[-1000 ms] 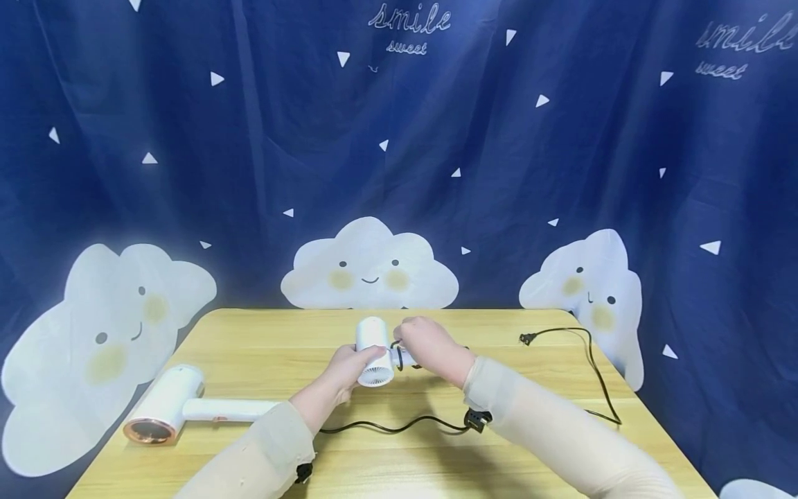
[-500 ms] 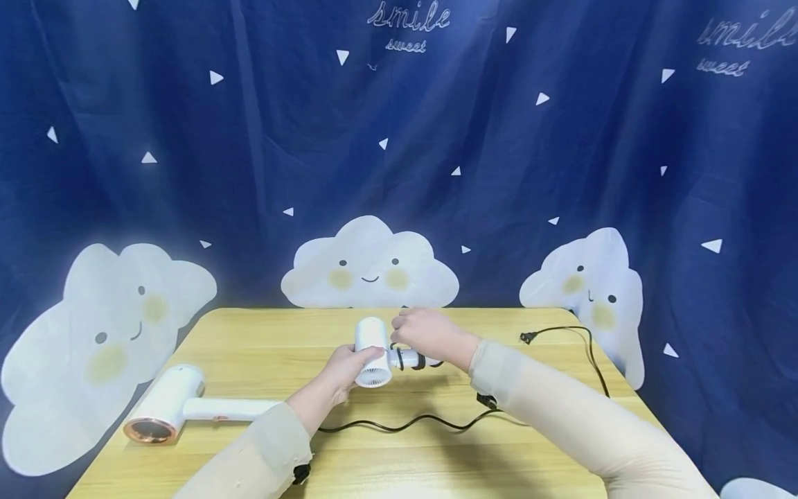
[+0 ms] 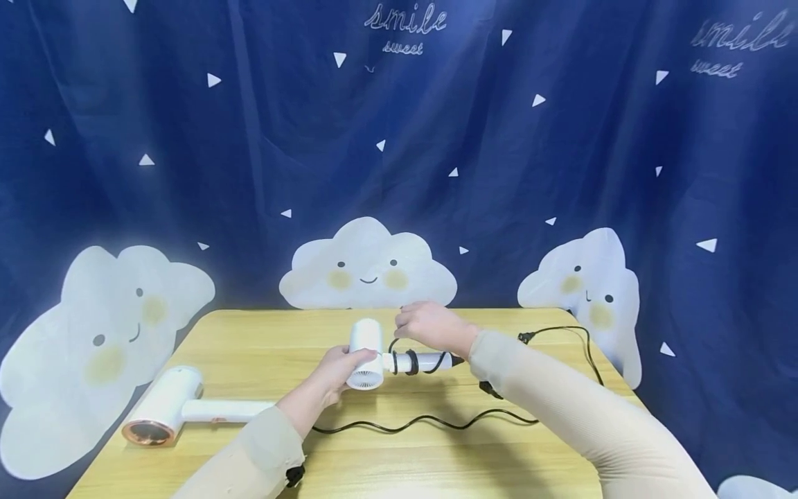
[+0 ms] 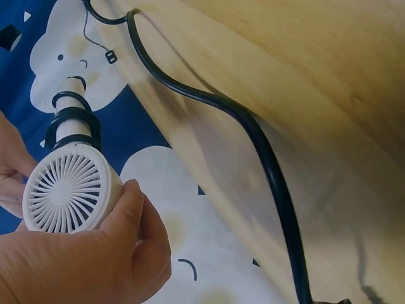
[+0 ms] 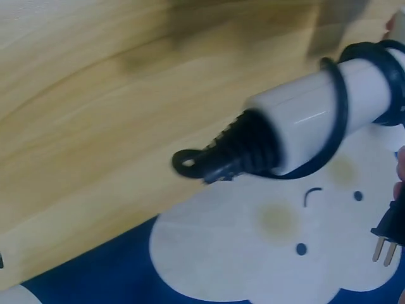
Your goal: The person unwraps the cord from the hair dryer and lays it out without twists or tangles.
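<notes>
My left hand grips the head of a small white hair dryer, held above the table with its slatted intake facing me. Its handle points right, and a black cord is wound around it in several loops. My right hand is just beyond the handle, pinching the cord's plug end. In the right wrist view the two-pin plug shows at the right edge beside the fingertips. That view also shows the dryer's black strain relief with a hanging loop at the handle's end.
A larger white hair dryer with a copper-coloured rim lies at the table's left. Another black cord snakes across the wooden table, passing under the right forearm. A plug lies at the back right. A blue curtain hangs behind.
My right hand has lifted off toward the back of the handle, uncovering the handle and its cord loops. The small dryer has shifted slightly left in my left hand.
</notes>
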A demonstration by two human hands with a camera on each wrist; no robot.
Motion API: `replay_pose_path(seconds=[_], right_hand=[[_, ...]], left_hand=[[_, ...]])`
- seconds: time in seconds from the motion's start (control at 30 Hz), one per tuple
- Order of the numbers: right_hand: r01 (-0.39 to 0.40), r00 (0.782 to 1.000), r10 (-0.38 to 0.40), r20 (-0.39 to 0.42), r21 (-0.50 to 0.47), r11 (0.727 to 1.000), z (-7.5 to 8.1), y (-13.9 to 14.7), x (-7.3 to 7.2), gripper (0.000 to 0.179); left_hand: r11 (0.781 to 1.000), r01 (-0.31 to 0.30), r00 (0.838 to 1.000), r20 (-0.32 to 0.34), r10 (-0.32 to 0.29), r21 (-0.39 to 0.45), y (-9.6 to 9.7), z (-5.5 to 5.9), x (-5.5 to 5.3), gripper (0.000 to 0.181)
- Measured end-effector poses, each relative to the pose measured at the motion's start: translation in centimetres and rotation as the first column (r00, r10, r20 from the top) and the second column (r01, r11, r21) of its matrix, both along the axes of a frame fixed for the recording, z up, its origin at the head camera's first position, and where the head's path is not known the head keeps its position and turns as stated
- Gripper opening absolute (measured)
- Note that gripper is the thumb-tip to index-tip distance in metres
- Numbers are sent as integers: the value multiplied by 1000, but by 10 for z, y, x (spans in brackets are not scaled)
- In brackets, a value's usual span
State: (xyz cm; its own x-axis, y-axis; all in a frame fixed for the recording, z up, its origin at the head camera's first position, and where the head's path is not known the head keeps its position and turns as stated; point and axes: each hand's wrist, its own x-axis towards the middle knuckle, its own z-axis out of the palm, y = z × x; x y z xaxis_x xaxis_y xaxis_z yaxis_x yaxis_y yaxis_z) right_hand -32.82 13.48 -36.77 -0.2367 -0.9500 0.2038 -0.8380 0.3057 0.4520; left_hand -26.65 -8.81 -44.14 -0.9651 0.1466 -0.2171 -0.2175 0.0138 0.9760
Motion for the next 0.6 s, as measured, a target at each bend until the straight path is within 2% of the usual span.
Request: replay_pose_path(seconds=[0.23,0.6], right_hand=[[13,1000,-13,7,-26,1000,-10,8,-12,12],[25,995,-16,94,-95,995,-13,19,-16,5]], left_hand=[[1000,18,1000,-9,-18,7,-6,-2,-1,57],[1000,12,1000,-4,-12,0,-15,-2,-4,56]])
